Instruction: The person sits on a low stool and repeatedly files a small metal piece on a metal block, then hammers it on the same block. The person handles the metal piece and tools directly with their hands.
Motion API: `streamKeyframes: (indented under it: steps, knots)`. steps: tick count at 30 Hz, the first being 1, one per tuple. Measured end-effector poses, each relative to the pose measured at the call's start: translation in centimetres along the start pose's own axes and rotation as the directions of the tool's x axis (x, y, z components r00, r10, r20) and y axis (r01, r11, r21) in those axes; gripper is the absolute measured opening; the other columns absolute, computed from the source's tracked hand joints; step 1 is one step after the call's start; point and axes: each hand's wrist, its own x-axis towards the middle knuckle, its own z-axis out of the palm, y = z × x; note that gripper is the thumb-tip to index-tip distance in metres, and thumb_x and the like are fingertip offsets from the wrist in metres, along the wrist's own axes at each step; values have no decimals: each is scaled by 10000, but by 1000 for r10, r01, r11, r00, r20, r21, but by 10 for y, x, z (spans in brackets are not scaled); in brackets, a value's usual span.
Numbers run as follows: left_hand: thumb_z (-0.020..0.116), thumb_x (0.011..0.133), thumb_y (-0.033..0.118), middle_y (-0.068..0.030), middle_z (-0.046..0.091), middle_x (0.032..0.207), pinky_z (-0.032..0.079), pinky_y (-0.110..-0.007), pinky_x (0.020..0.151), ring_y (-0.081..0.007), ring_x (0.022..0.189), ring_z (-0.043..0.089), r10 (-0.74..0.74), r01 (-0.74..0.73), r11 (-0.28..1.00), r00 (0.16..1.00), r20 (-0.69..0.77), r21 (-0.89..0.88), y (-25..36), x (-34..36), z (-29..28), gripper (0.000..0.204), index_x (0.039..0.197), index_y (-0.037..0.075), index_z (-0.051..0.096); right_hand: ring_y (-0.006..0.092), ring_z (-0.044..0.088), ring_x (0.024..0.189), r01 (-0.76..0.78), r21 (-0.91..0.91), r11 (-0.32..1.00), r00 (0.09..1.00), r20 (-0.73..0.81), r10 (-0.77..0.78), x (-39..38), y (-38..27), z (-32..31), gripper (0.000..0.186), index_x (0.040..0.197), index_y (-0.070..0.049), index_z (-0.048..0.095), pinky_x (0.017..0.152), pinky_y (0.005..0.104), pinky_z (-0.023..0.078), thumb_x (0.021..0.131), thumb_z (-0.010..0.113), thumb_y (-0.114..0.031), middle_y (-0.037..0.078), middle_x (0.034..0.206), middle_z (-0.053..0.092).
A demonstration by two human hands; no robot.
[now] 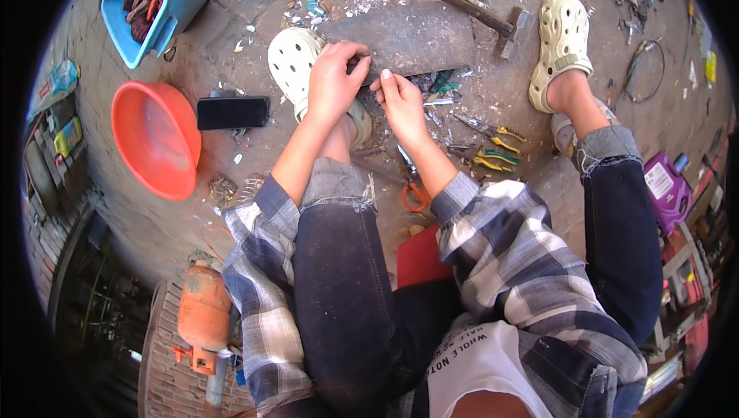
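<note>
My left hand [334, 85] and my right hand [397, 106] are close together over the left end of a dark, worn metal plate [427, 33] lying on the ground, just right of a cream clog [291, 64] on my left foot. Both hands have curled fingers, thumbs toward each other; whatever they pinch is hidden or too small to name. A hammer with a wooden handle and square metal head [509, 37] rests across the far right of the plate. Yellow-handled pliers [508, 141], green-and-yellow pliers [496, 162] and an orange-handled tool [416, 198] lie nearer me.
A black phone [232, 112], red basin [154, 141] and blue bin with rags [115, 25] are at the left. An orange cylinder [202, 310] sits lower left. At the right are a looped cable [647, 71] and a purple jug [668, 187]. Small scraps litter the ground around the plate.
</note>
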Motion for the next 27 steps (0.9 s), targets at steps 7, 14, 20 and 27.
streamKeyframes:
  steps: [7,14,20,27]
  knots:
    - [668,759,89,-103,629,839,459,-357,749,-275,822,566,-27,28,996,1000,-11,89,2,-3,-3,112,858,35,671,100,486,533,-20,-70,997,998,-61,16,1,1,6,416,718,6,626,530,277,398,961,501,-309,23,563,535]
    - [671,749,78,-102,612,833,459,-361,737,-280,814,560,-37,39,993,999,-19,109,2,-3,-5,124,867,41,678,130,516,507,-44,-118,992,997,-62,37,0,1,8,452,692,10,630,525,299,414,952,507,-338,45,541,552]
    - [696,728,29,-100,631,819,485,-313,717,-236,774,605,-21,24,990,999,-25,137,2,-1,-5,131,856,10,679,138,516,498,-33,-126,991,997,-72,24,1,1,7,464,685,11,630,517,305,412,947,514,-353,47,534,550]
    - [699,719,3,-100,631,783,489,-305,699,-228,754,614,-31,34,996,999,-37,76,-5,-1,-3,100,816,-5,678,227,551,517,16,-275,961,996,-82,-40,2,4,7,502,669,10,621,548,359,426,945,493,-390,110,534,547]
